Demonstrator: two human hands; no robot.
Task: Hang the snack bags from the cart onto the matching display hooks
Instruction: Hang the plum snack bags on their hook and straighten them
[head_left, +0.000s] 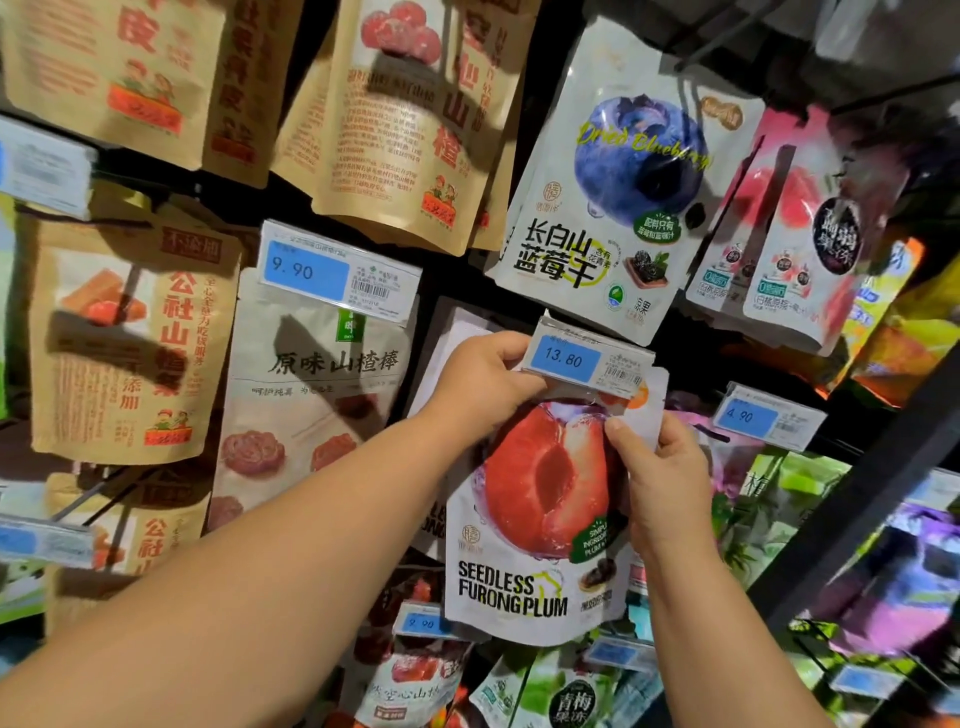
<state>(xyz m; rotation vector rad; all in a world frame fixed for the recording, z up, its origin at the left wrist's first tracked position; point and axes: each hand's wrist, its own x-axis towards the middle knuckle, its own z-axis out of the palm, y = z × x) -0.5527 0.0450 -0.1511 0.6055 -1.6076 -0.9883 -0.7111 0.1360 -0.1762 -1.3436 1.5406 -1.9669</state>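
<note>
A white snack bag with a red halved plum and the words "Seedless Furong Plum" hangs in front of the display wall, its top just under the 13.80 price tag. My left hand grips the bag's upper left corner, its fingers curled at the left end of that tag. My right hand pinches the bag's upper right edge, thumb on the front. The hook behind the tag is hidden. The cart is out of view.
Around it hang other bags: a dried blueberry bag above, a white hawthorn stick bag to the left under a 9.90 tag, brown hawthorn bags further left, pink bags at upper right. A 4.90 tag juts out on the right.
</note>
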